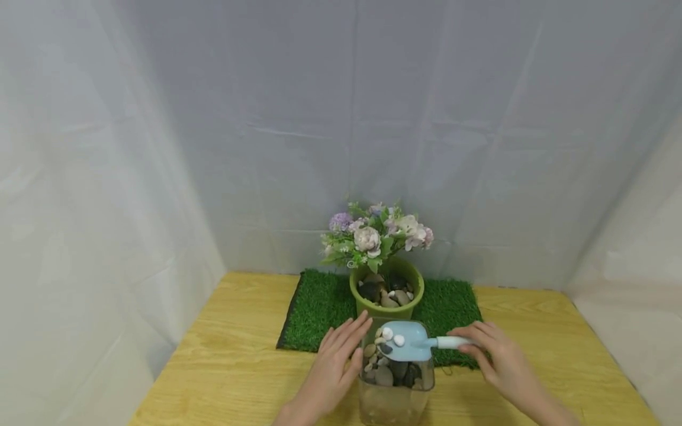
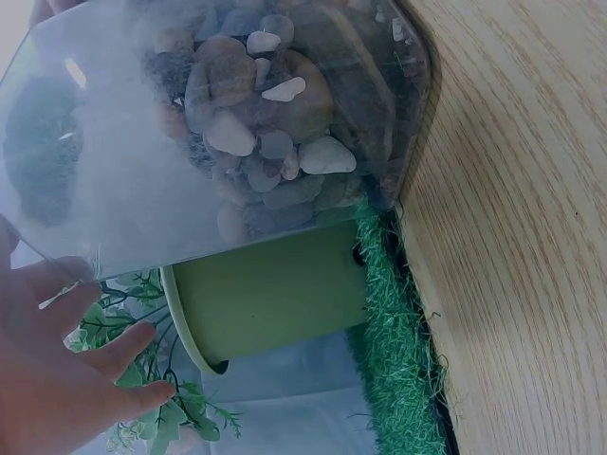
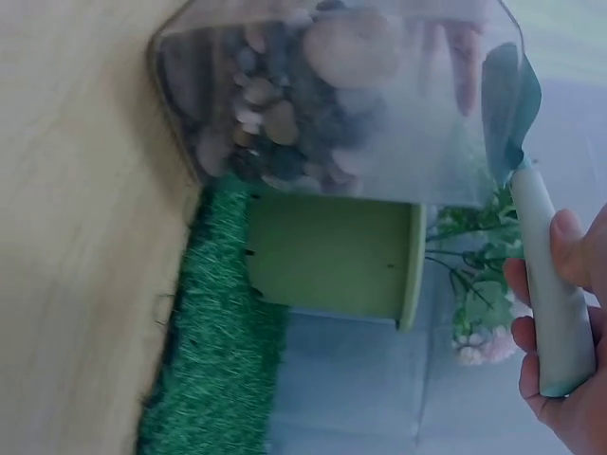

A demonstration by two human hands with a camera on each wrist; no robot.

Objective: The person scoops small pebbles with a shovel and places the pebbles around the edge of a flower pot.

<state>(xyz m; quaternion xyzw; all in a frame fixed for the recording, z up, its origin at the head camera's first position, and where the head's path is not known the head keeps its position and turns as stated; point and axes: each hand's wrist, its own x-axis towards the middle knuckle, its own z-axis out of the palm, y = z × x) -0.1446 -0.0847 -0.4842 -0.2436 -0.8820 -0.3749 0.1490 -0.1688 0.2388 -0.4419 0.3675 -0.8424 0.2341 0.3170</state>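
Observation:
My right hand (image 1: 498,358) grips the white handle of a small light-blue garden trowel (image 1: 410,337). A few pebbles lie on its blade, two of them white (image 1: 398,340). The blade is over the mouth of a clear plastic container (image 1: 396,405), which holds grey, tan and black stones (image 1: 385,376). In the right wrist view, fingers and thumb wrap round the handle (image 3: 552,284). My left hand (image 1: 335,367) is at the container's left side near the rim, its fingers extended. The left wrist view shows those fingers (image 2: 119,351) spread beside the container wall.
Behind the container stands a green flowerpot (image 1: 417,290) with stones inside and pink, white and purple flowers (image 1: 367,239). The pot sits on an artificial grass mat (image 1: 450,302) on a wooden table (image 1: 229,355). Pale sheeting (image 1: 298,148) hangs behind and at both sides.

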